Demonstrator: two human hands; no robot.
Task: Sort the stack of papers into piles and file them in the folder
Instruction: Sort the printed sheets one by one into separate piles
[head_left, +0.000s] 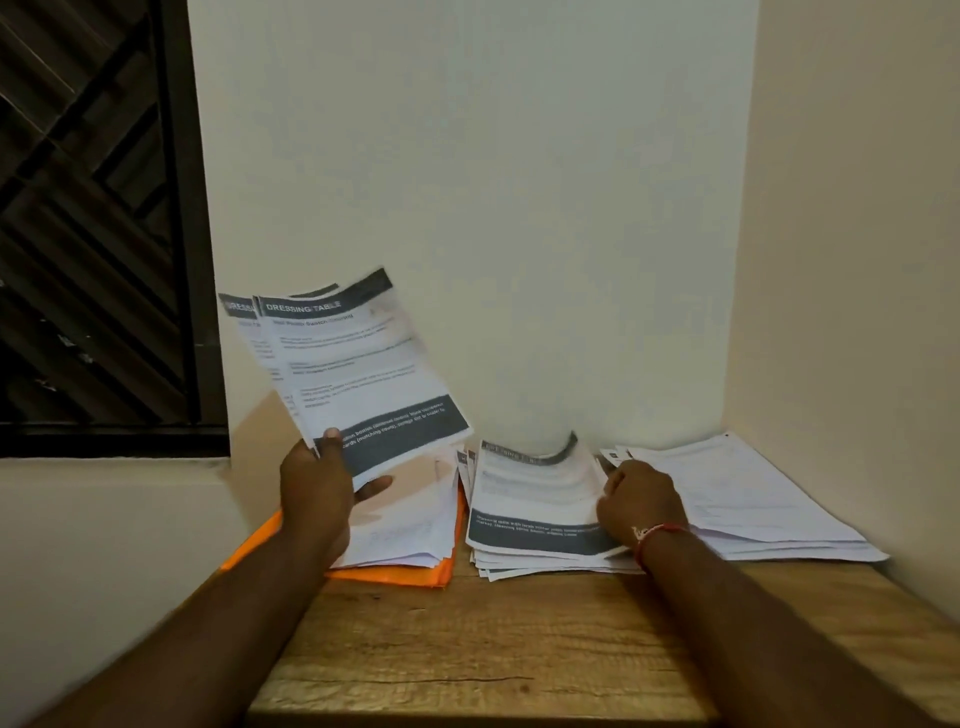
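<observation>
My left hand (322, 483) grips a few printed sheets (353, 369) headed "DRESSING TABLE", raised and tilted above the table's left side. Beneath them an orange folder (395, 574) lies flat with white papers (410, 525) on top of it. A middle pile (535, 514) of sheets with dark header and footer bands sits on the table; its top sheet curls up at the far edge. My right hand (639, 506), fingers curled, holds the right edge of that top sheet. A third pile of white sheets (748, 499) lies at the right, partly under my right wrist.
The wooden table (483, 649) fills a corner between a cream back wall and a right wall. A dark window grille (88, 218) stands at the left above a pale ledge. Bare wood shows in front of the piles.
</observation>
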